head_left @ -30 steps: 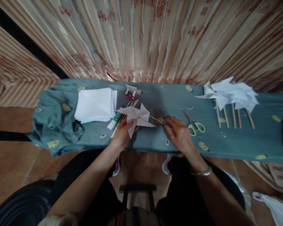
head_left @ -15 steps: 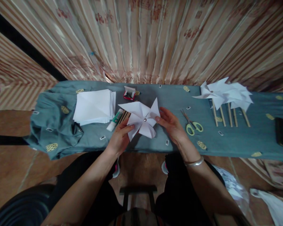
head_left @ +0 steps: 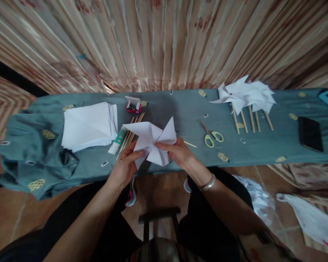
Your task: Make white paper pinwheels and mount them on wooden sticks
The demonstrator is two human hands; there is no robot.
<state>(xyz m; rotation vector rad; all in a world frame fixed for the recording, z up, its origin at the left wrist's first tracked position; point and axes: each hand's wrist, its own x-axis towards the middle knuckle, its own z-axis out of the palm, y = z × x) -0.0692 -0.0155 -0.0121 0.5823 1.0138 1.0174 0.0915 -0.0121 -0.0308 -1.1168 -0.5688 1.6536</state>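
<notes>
A white paper pinwheel (head_left: 150,134) is held between my two hands over the near side of the table. My left hand (head_left: 127,162) pinches its lower left blade, thumb on top. My right hand (head_left: 180,153) grips its right side, with the thumb pressed at the centre and covering the spot where the metal pin sits. The end of a thin pale stick (head_left: 190,144) shows just past my right hand; whether I hold it or it lies on the cloth, I cannot tell. Beside my left hand lie several wooden sticks (head_left: 131,136) and a green-and-white glue tube (head_left: 117,141).
Left of the glue is a stack of white paper (head_left: 86,125). An open red box of small dark pieces (head_left: 133,104) stands behind the sticks. Green-handled scissors (head_left: 210,134) lie to the right, then several finished pinwheels (head_left: 246,94) on sticks and a black phone (head_left: 310,134).
My right thumb has moved from the right blade's edge onto the pinwheel's centre, covering the pin. The view has shifted right, bringing the whole phone into sight.
</notes>
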